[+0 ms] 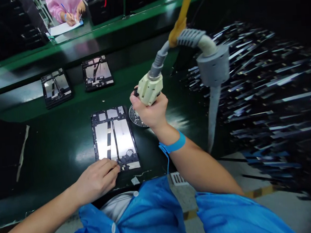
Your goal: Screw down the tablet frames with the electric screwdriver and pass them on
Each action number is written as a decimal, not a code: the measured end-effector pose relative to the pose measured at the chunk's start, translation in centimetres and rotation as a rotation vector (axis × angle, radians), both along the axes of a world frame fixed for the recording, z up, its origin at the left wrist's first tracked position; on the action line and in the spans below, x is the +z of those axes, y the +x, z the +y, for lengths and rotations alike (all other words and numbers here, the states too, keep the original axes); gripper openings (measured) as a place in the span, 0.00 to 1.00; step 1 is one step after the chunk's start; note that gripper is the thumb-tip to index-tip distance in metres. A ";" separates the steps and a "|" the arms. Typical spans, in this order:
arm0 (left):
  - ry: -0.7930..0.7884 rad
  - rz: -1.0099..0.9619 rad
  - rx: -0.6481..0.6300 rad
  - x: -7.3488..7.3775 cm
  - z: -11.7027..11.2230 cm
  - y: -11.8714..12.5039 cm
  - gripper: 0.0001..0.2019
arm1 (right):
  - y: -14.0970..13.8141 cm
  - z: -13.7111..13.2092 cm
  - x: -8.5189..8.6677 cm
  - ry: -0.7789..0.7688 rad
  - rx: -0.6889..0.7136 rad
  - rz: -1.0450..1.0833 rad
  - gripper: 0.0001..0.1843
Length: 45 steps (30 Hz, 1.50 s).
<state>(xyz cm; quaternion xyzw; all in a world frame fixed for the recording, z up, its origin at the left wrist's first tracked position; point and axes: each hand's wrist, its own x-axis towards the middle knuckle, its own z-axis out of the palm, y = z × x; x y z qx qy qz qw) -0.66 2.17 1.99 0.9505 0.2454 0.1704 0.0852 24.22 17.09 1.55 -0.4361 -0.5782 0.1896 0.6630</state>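
A flat metal tablet frame [114, 136] with a black border lies on the dark green bench in front of me. My left hand [97, 179] rests on its near edge, fingers curled and pressed against the bottom corner. My right hand [150, 111] is wrapped round the cream handle of an electric screwdriver [150, 88], held above the bench just right of the frame. A grey hose and a yellow hanger [181, 20] run up from the tool. A round perforated screw dish [136, 117] sits beneath that hand.
Two more tablet frames [56, 86] [97, 72] lie further back on the green belt. A person in pink [66, 7] writes on paper across the line. A rack of shiny parts [270, 95] fills the right side, blurred. A blue wrist strap [174, 145] circles my right wrist.
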 end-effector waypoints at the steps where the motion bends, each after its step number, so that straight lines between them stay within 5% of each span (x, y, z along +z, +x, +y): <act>1: 0.018 -0.028 -0.005 -0.6 -0.2 -0.2 0.13 | 0.0 0.0 0.0 0.011 0.004 -0.002 0.10; 8: -0.023 -0.055 0.015 -3.5 -1.2 -1.7 0.21 | 0.2 0.0 0.1 -0.050 0.014 0.014 0.10; 15: -0.040 -0.042 0.326 -4.1 -3.3 -0.4 0.20 | 0.5 0.0 -0.1 -0.060 0.015 0.037 0.11; 25: 0.032 -0.148 0.449 -5.4 4.6 1.0 0.12 | 0.6 0.0 -0.4 -0.114 -0.019 0.093 0.11; 45: -0.074 -0.241 0.451 -5.4 4.6 1.0 0.10 | -0.2 -0.2 -0.9 -0.126 -0.059 0.043 0.10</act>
